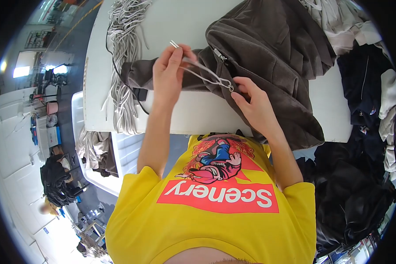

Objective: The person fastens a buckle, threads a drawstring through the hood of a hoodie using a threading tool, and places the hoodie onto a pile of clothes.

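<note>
Pinches the dark garment [273,48], laid on the white table [180,20], at its eyelet [231,88] with the right hand [253,103], forearm angled inward. Apart, raised above the garment's sleeve, clamps the grey cord [219,81] in the left hand [168,66], tips projecting. Farther out, left of the garment: cord bundle [125,46].

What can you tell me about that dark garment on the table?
The garment is dark grey-brown, in matte, soft-looking cloth. It lies rumpled on the white table, one sleeve-like part stretching left behind the left hand, and its near corner over the table's edge. Seams, a metal-looking fitting and a small shiny ring show; a pale cord meets it at the ring. The right hand pinches it there. Folds hide its full shape.
</note>
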`<state>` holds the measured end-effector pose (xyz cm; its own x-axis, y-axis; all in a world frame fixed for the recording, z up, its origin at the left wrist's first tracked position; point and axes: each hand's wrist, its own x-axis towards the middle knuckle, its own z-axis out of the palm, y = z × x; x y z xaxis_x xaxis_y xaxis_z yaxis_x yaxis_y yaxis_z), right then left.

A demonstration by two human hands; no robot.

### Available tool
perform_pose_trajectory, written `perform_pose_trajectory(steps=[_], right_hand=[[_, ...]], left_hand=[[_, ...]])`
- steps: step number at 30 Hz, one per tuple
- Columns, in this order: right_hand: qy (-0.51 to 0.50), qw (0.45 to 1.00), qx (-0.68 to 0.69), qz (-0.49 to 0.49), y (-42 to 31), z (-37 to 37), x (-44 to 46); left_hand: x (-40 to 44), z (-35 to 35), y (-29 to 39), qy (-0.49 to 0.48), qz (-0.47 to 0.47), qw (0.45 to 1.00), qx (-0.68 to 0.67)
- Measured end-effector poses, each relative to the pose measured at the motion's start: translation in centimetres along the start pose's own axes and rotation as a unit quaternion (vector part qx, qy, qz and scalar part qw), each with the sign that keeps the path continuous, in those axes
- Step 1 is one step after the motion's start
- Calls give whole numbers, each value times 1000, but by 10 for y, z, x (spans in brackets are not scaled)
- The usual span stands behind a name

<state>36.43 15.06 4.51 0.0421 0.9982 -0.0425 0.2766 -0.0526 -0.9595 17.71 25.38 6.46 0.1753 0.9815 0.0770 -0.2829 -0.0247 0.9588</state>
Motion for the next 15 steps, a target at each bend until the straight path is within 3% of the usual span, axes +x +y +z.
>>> perform_pose_trajectory(steps=[6, 8, 15], right_hand=[[-43, 998, 31, 29, -3, -7, -1], [-50, 998, 24, 22, -8, -8, 0], [-52, 999, 6, 0, -8, -6, 2]], left_hand=[[-11, -11, 19, -142, -34, 982, 116], [-17, -5, 17, -232, -64, 942, 234], [-21, -11, -7, -281, -131, 945, 104]])
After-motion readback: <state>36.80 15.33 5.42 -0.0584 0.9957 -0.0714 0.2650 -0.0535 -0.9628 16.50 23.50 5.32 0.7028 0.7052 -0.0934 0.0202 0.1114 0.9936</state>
